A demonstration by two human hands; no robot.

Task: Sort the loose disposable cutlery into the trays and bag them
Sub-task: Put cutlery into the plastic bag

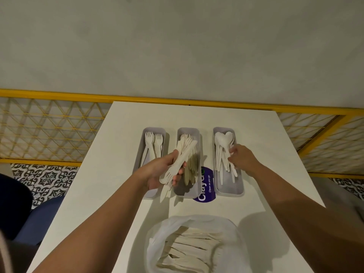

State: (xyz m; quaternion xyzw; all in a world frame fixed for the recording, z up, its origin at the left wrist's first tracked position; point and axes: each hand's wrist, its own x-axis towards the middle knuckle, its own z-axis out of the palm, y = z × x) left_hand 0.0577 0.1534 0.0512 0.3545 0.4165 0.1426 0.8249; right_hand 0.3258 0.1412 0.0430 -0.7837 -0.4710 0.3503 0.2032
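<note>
- Nearest me, a clear plastic bag [228, 231] lies open at the near middle of the white counter [118, 146], with a stack of beige cutlery pieces [187, 248] lying flat inside it.
- Both bare forearms reach away from me over the counter, one on each side of the bag.
- The left grip [157, 172] is raised over the near end of the gap between the left and middle trays. Its fingers and thumb are wrapped round a bundle of white cutlery [182, 156], which slants up and to the right across the middle tray.
- The right grip [243, 158] is down in the right tray. Its fingers are curled in among the spoon handles and, as far as I can see, closed on some of them.
- Three grey trays stand side by side, their long sides running near to far.
- The left tray [139, 160] holds white forks [153, 142], tines at the far end.
- The middle tray [185, 191] holds beige flat pieces [192, 168]; I cannot tell what kind.
- The right tray [229, 187] holds white spoons [224, 138], bowls at the far end.
- A purple label [206, 186] with white lettering lies on the counter between the middle and right trays.
- Beyond the far edge runs a yellow railing [59, 94] with mesh, then a grey wall [177, 46].
</note>
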